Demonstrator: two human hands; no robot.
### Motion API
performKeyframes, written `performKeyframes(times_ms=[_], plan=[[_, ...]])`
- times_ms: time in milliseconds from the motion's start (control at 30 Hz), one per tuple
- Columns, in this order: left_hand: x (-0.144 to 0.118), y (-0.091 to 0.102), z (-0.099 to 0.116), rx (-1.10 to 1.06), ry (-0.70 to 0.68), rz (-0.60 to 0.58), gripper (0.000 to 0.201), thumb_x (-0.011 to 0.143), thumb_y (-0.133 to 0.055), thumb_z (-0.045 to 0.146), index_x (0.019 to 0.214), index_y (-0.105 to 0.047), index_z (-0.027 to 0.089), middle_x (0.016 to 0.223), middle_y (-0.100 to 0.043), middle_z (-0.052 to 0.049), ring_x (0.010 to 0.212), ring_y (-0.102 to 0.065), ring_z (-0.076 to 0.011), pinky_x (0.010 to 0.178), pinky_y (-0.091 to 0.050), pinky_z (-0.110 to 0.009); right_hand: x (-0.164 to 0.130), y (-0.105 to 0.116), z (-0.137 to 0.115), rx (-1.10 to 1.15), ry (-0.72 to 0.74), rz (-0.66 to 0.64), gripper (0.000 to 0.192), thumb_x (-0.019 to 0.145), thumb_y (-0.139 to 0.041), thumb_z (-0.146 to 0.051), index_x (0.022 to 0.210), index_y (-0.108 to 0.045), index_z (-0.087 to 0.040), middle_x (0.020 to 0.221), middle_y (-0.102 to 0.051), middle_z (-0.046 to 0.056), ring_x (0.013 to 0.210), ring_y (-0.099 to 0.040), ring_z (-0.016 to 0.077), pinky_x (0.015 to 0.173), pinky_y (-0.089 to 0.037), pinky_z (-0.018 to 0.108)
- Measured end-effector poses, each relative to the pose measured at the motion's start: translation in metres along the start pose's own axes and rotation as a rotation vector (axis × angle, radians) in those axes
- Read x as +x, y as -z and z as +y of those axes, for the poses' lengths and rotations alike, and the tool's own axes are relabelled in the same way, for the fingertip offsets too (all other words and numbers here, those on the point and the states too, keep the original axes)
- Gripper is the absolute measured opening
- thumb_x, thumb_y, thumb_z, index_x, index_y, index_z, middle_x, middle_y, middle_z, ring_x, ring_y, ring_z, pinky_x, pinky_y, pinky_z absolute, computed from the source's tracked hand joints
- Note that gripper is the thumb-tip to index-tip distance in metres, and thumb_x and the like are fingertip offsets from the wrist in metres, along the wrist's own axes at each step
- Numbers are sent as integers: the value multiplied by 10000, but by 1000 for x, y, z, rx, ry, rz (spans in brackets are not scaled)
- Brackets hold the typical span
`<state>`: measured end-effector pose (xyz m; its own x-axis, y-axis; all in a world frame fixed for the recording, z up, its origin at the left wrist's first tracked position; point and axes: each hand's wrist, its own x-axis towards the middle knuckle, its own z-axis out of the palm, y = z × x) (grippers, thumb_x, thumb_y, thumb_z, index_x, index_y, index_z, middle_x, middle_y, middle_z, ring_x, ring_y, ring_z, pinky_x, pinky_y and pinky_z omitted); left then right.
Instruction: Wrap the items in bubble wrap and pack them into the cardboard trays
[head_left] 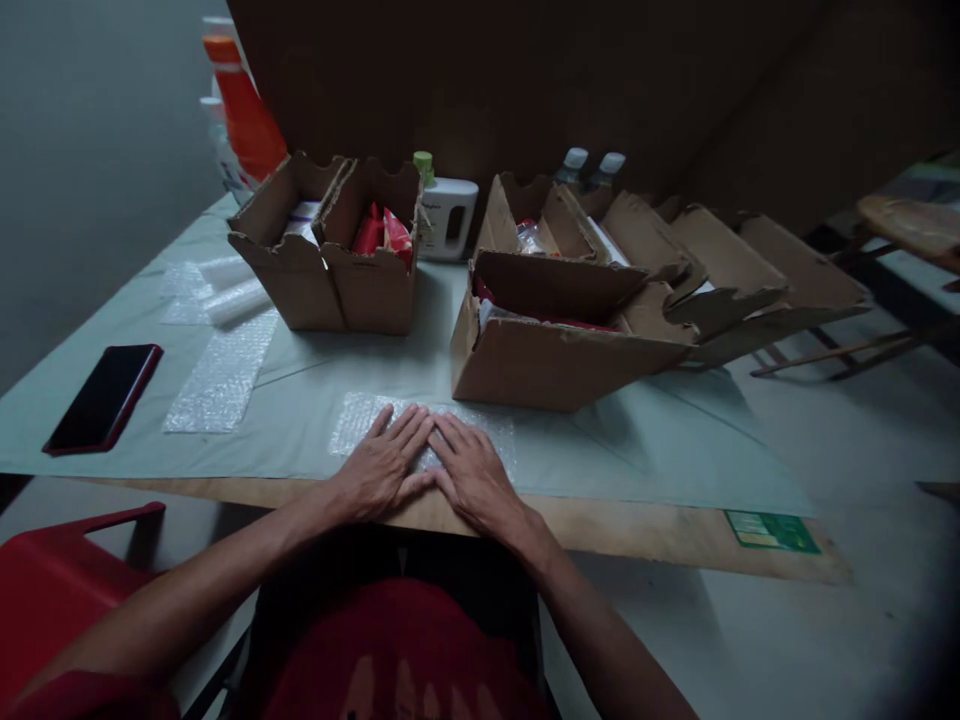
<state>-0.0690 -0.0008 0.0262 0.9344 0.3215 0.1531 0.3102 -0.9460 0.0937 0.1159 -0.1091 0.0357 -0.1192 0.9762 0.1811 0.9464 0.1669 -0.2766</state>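
My left hand (386, 462) lies flat, fingers stretched out, on a sheet of bubble wrap (495, 430) near the table's front edge. Beside it my right hand (474, 468) rests palm down on the same sheet, also with its fingers extended. The fingertips and thumbs of both hands meet in the middle. Neither hand holds anything. Part of the sheet is hidden beneath them. Just beyond my right hand stands a cardboard box (562, 355) with something red and white inside.
More cardboard boxes (367, 295) stand behind, some holding packets. To the left lie a strip of bubble wrap (225, 385), bubble wrap rolls (236, 298) and a phone (103, 398). A white jug (448, 215) and an orange bottle (247, 115) stand at the back. A red chair (60, 590) is at lower left.
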Motion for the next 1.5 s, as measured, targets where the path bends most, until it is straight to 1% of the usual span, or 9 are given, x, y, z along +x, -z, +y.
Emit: performKeyframes(times_ms=[200, 300, 467, 667, 800, 967, 1200, 1367, 1500], plan=[[-58, 2, -43, -7, 222, -2, 586, 1019, -409, 463, 1526, -403, 168, 1638, -341, -175, 1531, -284, -343, 1224, -240, -550, -56, 8, 59, -43, -186, 149, 401, 1034, -425, -319, 1357, -621, -182, 1401, -627, 133, 1299, -554, 284, 1054, -424, 478], [-67, 12, -53, -31, 362, 131, 502, 997, -462, 416, 1455, -480, 210, 1506, -508, -168, 1373, -482, -337, 1107, -405, -530, -62, 22, 73, -52, -292, 257, 347, 1033, -433, -329, 1234, -683, -197, 1243, -707, 117, 1154, -624, 274, 949, -457, 443], [-49, 23, -51, 114, 613, 149, 335, 908, -579, 464, 1097, -675, 205, 990, -682, -119, 958, -606, -312, 847, -488, -459, -24, 19, 64, -99, -340, 248, 316, 993, -485, -303, 1190, -689, -163, 1167, -714, 139, 1041, -608, 298, 892, -432, 437], [-31, 27, -41, -155, 675, 110, 112, 816, -546, 273, 783, -629, 205, 847, -665, -73, 863, -612, -258, 774, -470, -378, -10, 13, 52, 37, -389, 250, 163, 933, -544, -254, 870, -679, -189, 987, -732, 97, 943, -634, 267, 856, -438, 392], [-24, 38, -51, -439, 783, 208, 136, 802, -516, 288, 847, -616, 207, 777, -674, -11, 708, -612, -180, 679, -467, -287, -31, 22, 26, 361, -434, 278, 240, 915, -582, -282, 1122, -671, -201, 921, -733, 50, 825, -677, 207, 780, -505, 322], [24, 57, -76, -385, 684, 315, 400, 837, -555, 284, 1220, -627, 196, 1006, -742, -41, 676, -632, -162, 736, -502, -292, -40, 15, -19, 635, -388, 146, 525, 947, -563, -269, 1470, -521, -285, 1172, -734, 41, 958, -710, 183, 849, -560, 297], [89, 27, -92, -226, 557, 142, 612, 829, -612, 181, 1430, -514, 122, 1210, -709, -156, 1112, -655, -295, 969, -513, -407, -20, 16, -35, 589, -340, -50, 302, 981, -539, -278, 1224, -714, -239, 1177, -727, 61, 1059, -686, 230, 937, -535, 363], [36, 10, -82, -240, 435, 301, 568, 888, -599, 284, 1431, -504, 143, 1473, -522, -202, 1348, -496, -337, 1125, -416, -540, -22, 23, -34, 644, -370, -93, 281, 953, -570, -256, 1188, -724, -236, 1129, -724, 49, 1016, -681, 217, 883, -519, 327], [-32, 33, -50, -430, 221, 149, 479, 928, -593, 372, 1383, -563, 223, 1467, -541, -154, 1390, -477, -320, 1141, -428, -540, -23, 23, -34, 831, -446, -99, 298, 947, -593, -338, 1194, -726, -235, 1138, -734, 48, 910, -681, 201, 790, -529, 318]])
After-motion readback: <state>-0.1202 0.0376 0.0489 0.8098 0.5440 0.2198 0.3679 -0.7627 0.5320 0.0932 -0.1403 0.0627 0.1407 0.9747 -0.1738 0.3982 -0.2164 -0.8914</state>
